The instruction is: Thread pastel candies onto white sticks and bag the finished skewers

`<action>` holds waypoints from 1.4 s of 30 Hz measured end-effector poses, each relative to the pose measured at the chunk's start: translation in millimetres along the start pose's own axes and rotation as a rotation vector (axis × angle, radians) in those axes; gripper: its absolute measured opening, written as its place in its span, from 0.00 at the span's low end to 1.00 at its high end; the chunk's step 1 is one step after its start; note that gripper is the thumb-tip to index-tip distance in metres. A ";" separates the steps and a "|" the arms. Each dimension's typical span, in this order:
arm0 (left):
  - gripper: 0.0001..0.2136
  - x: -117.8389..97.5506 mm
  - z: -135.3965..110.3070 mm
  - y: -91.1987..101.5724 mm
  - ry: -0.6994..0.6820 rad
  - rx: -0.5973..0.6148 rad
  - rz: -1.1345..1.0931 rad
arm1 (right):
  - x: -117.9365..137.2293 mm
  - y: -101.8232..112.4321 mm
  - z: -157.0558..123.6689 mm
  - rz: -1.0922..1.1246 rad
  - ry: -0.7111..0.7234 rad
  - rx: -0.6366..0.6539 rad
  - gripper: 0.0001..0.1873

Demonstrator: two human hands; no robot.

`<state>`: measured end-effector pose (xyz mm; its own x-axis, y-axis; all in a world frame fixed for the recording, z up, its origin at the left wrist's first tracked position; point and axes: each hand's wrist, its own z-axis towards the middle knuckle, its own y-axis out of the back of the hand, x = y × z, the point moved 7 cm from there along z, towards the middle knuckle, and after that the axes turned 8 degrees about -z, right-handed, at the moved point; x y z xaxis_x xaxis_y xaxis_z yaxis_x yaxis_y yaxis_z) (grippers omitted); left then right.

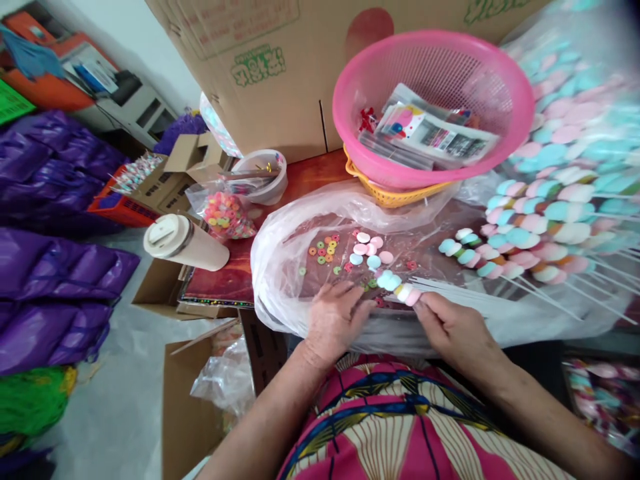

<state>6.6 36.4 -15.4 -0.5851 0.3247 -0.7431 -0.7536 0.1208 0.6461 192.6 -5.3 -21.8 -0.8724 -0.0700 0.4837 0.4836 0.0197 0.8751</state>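
Observation:
My right hand (453, 323) is closed around the near end of a candy skewer (399, 289), which carries pastel blue, pink, white and yellow pieces and points up to the left. My left hand (336, 317) lies low over the clear plastic bag (273, 267), its fingers loosely apart, close to some green ring candies (370, 284). Beyond it are pink, white and blue candy discs (371, 249) in a loose group. Small orange, yellow and green rings (324, 249) lie to their left. Thin white sticks (465, 297) rest behind my right hand.
Many filled candy skewers (545, 227) are stacked at the right. A pink basket (345, 127) with packets sits on a yellow basket (400, 195) at the back. To the left stand a white tumbler (200, 245), a bag of ring candies (225, 215) and a plastic tub (274, 190).

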 end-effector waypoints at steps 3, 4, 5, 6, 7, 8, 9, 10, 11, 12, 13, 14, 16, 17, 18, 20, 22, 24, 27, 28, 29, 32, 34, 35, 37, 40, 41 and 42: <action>0.09 16.8 22.6 20.7 0.123 -0.087 0.102 | 0.5 1.4 1.7 0.060 -0.033 -0.031 0.16; 0.08 26.3 30.2 28.9 0.204 -0.120 0.165 | 3.2 0.2 2.3 0.075 -0.026 -0.029 0.16; 0.07 35.0 37.1 34.1 0.271 -0.119 0.221 | 6.4 -1.2 2.7 0.089 -0.018 -0.026 0.16; 0.06 42.2 42.6 37.6 0.318 -0.108 0.261 | 9.6 -2.6 2.9 0.102 -0.009 -0.026 0.16; 0.05 47.4 46.4 39.0 0.346 -0.092 0.278 | 12.7 -3.9 3.0 0.111 0.000 -0.026 0.16; 0.04 50.7 48.0 39.1 0.358 -0.085 0.262 | 15.5 -5.3 3.0 0.115 0.011 -0.025 0.16; 0.03 52.6 47.4 38.7 0.367 -0.098 0.211 | 18.0 -6.7 3.0 0.114 0.021 -0.022 0.16; 0.03 53.5 44.6 37.5 0.379 -0.122 0.126 | 20.1 -7.9 3.1 0.110 0.030 -0.018 0.16; 0.02 54.1 40.1 35.4 0.403 -0.152 0.010 | 22.2 -9.3 3.4 0.103 0.041 -0.011 0.16; 0.02 54.4 34.4 32.0 0.435 -0.183 -0.129 | 24.3 -10.4 4.0 0.094 0.054 -0.005 0.16; 0.03 54.0 28.5 27.4 0.469 -0.208 -0.280 | 26.4 -11.1 4.9 0.079 0.067 -0.003 0.16; 0.04 52.6 23.2 21.4 0.500 -0.219 -0.431 | 28.6 -11.3 6.0 0.059 0.080 -0.006 0.16; 0.07 47.3 15.3 7.7 0.547 -0.198 -0.686 | 32.5 -11.8 8.5 0.016 0.095 -0.008 0.16; 0.08 44.6 12.6 2.5 0.562 -0.190 -0.765 | 34.0 -12.2 9.5 -0.005 0.097 -0.004 0.16; 0.08 42.6 10.4 -0.7 0.570 -0.192 -0.801 | 35.1 -12.7 10.2 -0.023 0.096 0.002 0.16; 0.08 41.4 6.6 -0.5 0.574 -0.245 -0.759 | 36.4 -14.6 10.1 -0.050 0.095 0.027 0.15; 0.08 39.5 4.3 3.4 0.541 -0.294 -0.638 | 36.0 -16.0 8.6 -0.073 0.092 0.038 0.15; 0.07 34.5 4.6 5.1 0.478 -0.287 -0.520 | 34.5 -16.5 6.4 -0.076 0.090 0.034 0.15; 0.07 30.1 6.0 7.1 0.421 -0.289 -0.426 | 31.4 -15.1 3.8 -0.052 0.081 0.009 0.15; 0.08 31.7 5.7 8.2 0.438 -0.309 -0.421 | 30.7 -14.6 3.3 -0.047 0.079 0.004 0.15; 0.08 34.2 5.2 8.9 0.464 -0.327 -0.423 | 30.4 -14.2 2.9 -0.046 0.079 0.002 0.15; 0.08 37.4 5.0 8.1 0.488 -0.322 -0.402 | 32.0 -14.0 2.6 -0.066 0.098 0.003 0.15; 0.08 33.3 5.6 6.5 0.431 -0.285 -0.371 | 33.6 -14.2 3.0 -0.073 0.108 -0.007 0.16; 0.08 31.0 5.4 6.1 0.407 -0.273 -0.363 | 34.0 -14.3 3.4 -0.070 0.108 -0.013 0.16; 0.08 27.1 4.7 6.0 0.374 -0.252 -0.381 | 34.1 -15.2 4.2 -0.056 0.100 -0.011 0.16; 0.07 23.9 6.8 5.3 0.348 -0.207 -0.535 | 35.7 -16.5 6.1 -0.011 0.093 0.025 0.16; 0.05 24.4 8.1 5.3 0.357 -0.215 -0.632 | 37.1 -16.0 6.8 0.021 0.096 0.035 0.16; 0.05 26.1 9.3 4.4 0.386 -0.234 -0.749 | 39.0 -15.1 7.6 0.061 0.101 0.039 0.16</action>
<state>-9.1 54.1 -30.4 0.0604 -0.1083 -0.9923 -0.9978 -0.0342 -0.0570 150.7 -0.7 -16.1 -0.8286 -0.1679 0.5340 0.5311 0.0653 0.8448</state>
